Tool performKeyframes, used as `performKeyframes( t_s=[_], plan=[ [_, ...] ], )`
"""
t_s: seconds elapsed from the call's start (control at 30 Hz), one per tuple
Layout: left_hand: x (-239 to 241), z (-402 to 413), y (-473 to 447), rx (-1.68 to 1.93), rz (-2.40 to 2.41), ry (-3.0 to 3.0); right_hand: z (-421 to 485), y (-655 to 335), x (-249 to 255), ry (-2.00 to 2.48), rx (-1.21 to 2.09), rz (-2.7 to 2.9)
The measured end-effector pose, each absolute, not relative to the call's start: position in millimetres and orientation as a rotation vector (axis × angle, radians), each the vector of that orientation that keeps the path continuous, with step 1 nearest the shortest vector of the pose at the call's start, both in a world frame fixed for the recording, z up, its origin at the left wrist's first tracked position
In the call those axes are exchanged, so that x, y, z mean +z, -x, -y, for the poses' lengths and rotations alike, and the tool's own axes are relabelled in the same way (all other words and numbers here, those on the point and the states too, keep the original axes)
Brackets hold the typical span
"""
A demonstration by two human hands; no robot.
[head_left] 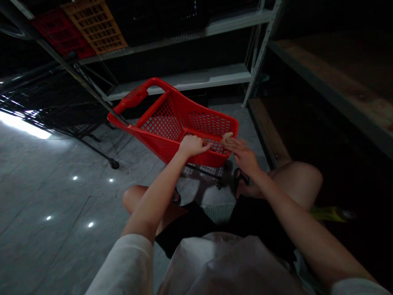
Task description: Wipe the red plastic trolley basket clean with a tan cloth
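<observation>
A small red plastic shopping cart [208,117] with mesh-like walls stands in front of me, its handle toward the far left. My left hand [193,146] lies over the near rim, fingers curled down on it and thumb stretched along it to the right. At the cart's right front corner, my right hand [244,156] pinches a small tan, crumpled thing [227,138] against the rim. Whether that is a cloth or a sponge is too dim to tell. The left fingertips are partly hidden behind the hand.
White metal shelving [211,80] stands behind the cart, with a yellow crate [96,26] and a red crate [61,32] above. Wooden-topped shelves [353,73] close in on the right. Dark metal carts [61,98] stand at left. A yellow-green object [330,214] is by my right knee.
</observation>
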State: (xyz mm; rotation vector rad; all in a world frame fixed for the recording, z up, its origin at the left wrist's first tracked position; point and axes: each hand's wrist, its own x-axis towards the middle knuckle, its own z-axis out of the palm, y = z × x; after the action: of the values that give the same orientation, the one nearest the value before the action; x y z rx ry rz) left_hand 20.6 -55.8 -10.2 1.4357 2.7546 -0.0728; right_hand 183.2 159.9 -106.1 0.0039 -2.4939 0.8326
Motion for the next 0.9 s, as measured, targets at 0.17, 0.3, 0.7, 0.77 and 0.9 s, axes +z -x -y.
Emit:
performKeyframes(
  t_s=[0.17, 0.3, 0.7, 0.77, 0.9],
  plan=[
    [-12, 62, -16, -0.070, -2.811, -1.363, -99, -204, -103, 0.027, 0.981, 2.379],
    [-15, 65, -24, -0.057, -2.845, -1.266, -73, -203, -91, -0.031, 1.050, 2.329],
    [-13, 57, -37, 0.260, -2.725, -1.292, -87, -206, -92, -0.019, 1.035, 2.361],
    [-12, 62, -34, 0.293, -2.583, -1.432, -96, -214, -96, 0.035, 1.019, 2.384],
    [-12, 64, -35, 0.133, -2.509, -1.512, -97, -204, -101, 0.312, 1.147, 2.246]
  ],
)
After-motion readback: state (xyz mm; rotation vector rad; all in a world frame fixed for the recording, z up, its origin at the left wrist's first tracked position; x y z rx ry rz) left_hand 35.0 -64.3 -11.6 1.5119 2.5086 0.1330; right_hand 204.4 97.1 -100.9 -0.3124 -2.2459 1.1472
